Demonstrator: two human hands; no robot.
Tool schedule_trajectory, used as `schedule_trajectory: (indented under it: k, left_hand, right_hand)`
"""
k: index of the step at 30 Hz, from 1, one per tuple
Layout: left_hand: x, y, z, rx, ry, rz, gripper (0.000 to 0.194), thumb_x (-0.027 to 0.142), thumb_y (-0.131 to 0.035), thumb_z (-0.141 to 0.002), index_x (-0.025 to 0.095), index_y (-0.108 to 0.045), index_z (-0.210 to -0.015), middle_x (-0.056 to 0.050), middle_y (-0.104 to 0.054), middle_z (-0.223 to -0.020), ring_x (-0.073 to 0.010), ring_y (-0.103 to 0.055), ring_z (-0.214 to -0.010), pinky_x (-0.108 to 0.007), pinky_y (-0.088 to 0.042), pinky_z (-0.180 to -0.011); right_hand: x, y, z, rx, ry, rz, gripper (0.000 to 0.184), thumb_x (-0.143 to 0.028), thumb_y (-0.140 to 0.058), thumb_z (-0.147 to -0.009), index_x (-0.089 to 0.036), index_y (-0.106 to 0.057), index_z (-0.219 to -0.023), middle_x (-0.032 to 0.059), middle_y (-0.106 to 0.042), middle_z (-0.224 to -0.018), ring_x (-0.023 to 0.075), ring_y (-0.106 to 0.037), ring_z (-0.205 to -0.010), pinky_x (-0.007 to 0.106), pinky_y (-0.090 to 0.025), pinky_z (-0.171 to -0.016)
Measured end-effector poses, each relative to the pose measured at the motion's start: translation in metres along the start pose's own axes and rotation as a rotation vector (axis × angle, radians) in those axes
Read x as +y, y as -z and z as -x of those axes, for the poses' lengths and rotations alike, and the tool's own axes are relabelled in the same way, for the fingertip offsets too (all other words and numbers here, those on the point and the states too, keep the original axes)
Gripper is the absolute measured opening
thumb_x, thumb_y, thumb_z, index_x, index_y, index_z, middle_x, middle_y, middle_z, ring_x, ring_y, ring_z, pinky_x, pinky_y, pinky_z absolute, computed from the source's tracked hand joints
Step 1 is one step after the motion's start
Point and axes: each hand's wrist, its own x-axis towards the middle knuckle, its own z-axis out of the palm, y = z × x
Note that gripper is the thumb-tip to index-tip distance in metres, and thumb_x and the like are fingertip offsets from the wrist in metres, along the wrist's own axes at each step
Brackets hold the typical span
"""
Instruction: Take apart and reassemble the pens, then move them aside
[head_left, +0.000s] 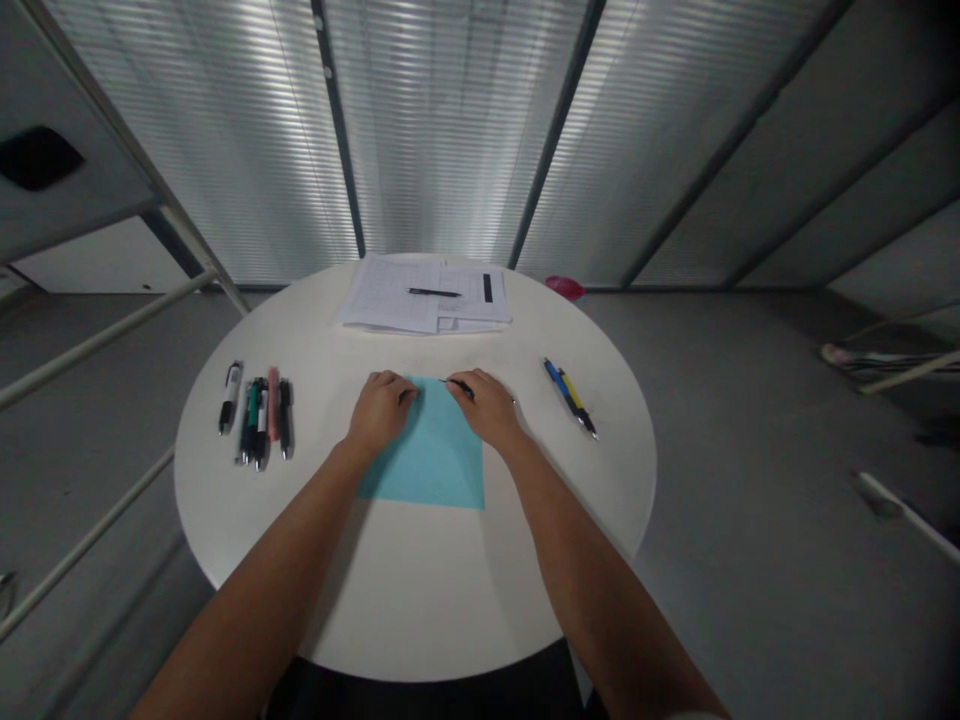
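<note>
A light blue sheet of paper [427, 455] lies on the white round table [420, 590] in front of me. My right hand [486, 402] is closed at its upper right corner, with a dark pen [463, 388] in the fingers. The pen's thin end points left, and a small shiny bit shows on the far side of the hand. My left hand [381, 412] rests at the sheet's upper left, its fingers pinched together. Something small and dark shows at those fingertips, too little to name. A gap of blue paper separates the two hands.
Several pens and markers [262, 415] lie at the table's left. Blue and yellow pens [571, 398] lie at the right. Printed papers [394, 290] with a black pen [435, 293] on top sit at the far edge. A white metal rail [105, 340] stands left of the table.
</note>
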Motion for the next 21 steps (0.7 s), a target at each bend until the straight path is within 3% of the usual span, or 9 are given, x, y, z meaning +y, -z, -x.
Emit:
schedule_trajectory:
  k: [10,15,21]
  left_hand:
    - [0.0052,0.0004,0.0,-0.005,0.053,-0.067,0.029,0.032,-0.042,-0.095,0.021,-0.069,-0.1,-0.009,-0.07,-0.099,-0.0261,-0.057,-0.095,-0.04,-0.04,-0.086]
    - [0.0061,0.001,0.0012,-0.006,0.069,-0.058,0.032,0.034,-0.039,-0.096,0.021,-0.068,-0.103,-0.009,-0.071,-0.1,-0.0268,-0.056,-0.095,-0.04,-0.038,-0.084]
    - [0.0084,0.003,0.0025,-0.09,0.046,-0.098,0.028,0.036,-0.047,-0.092,0.024,-0.07,-0.1,-0.009,-0.07,-0.095,-0.0288,-0.054,-0.095,-0.042,-0.036,-0.082]
  right_hand:
    - [0.0007,0.0003,0.002,-0.062,0.013,-0.044,0.033,-0.037,-0.043,-0.098,-0.03,-0.065,-0.122,0.0036,-0.066,-0.1,0.0158,-0.061,-0.092,0.027,-0.045,-0.083]
    - [-0.0001,0.0008,0.0033,-0.077,0.003,-0.064,0.033,-0.036,-0.04,-0.099,-0.031,-0.066,-0.119,0.0024,-0.066,-0.101,0.0146,-0.061,-0.093,0.026,-0.045,-0.084]
    - [-0.0007,-0.0004,0.0032,-0.109,0.014,-0.031,0.032,-0.037,-0.039,-0.099,-0.032,-0.067,-0.116,0.0018,-0.066,-0.103,0.0143,-0.061,-0.096,0.026,-0.044,-0.086]
